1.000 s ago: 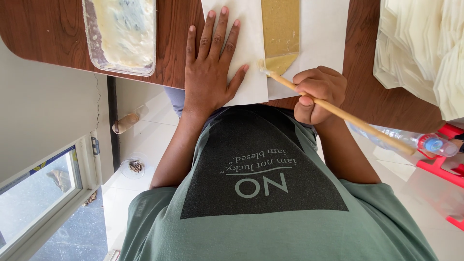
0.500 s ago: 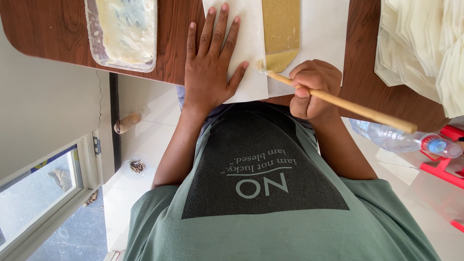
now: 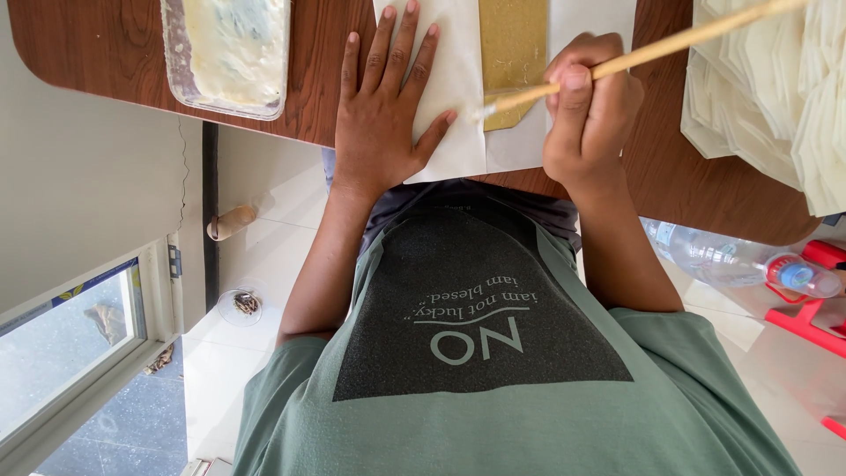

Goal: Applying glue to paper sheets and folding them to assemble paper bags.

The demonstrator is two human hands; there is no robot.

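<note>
A clear plastic tray (image 3: 231, 55) of pale, creamy paste sits on the brown wooden table (image 3: 106, 44), near its rounded corner. At the table's other end lies a heap of white folded paper pieces (image 3: 775, 88). Below the table's edge a clear plastic bottle (image 3: 736, 262) with a blue cap lies on the pale floor beside something red (image 3: 815, 304). A window (image 3: 70, 344) shows at the lower corner

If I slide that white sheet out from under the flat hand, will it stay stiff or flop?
The white sheet looks thin and lies flat on the wooden table, so it would probably bend when lifted. It seems light: the left hand pins it while the right hand works the brush. The tan strip looks coated, possibly tacky.
</note>
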